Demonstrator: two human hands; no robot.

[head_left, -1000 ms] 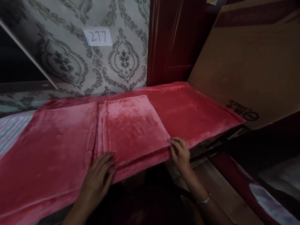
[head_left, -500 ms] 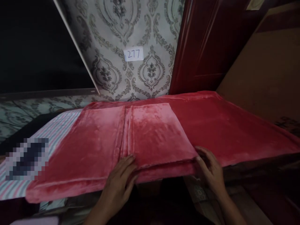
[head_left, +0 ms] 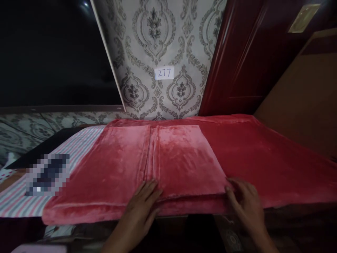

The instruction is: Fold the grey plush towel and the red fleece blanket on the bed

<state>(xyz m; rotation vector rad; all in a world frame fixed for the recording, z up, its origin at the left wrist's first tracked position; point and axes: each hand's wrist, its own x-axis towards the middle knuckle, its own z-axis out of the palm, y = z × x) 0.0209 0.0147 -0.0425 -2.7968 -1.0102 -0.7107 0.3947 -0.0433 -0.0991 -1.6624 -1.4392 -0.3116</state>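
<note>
red blanket (head_left: 184, 165) folded panel unchanged; both hands, left (head_left: 142, 207), right (head_left: 246, 203), still flat on near edge, gripping nothing.

The folded panel (head_left: 186, 160) lies on the spread blanket (head_left: 276, 158), between the left hand (head_left: 143, 202) and the right hand (head_left: 246, 203) (each at a near corner). Beyond them stands the wall (head_left: 158, 42); the striped cloth (head_left: 79, 144) lies left of the left hand.

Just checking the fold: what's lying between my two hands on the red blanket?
In the head view, the near edge of the folded red blanket panel spans the stretch between the left hand and the right hand; nothing else lies there.
</note>
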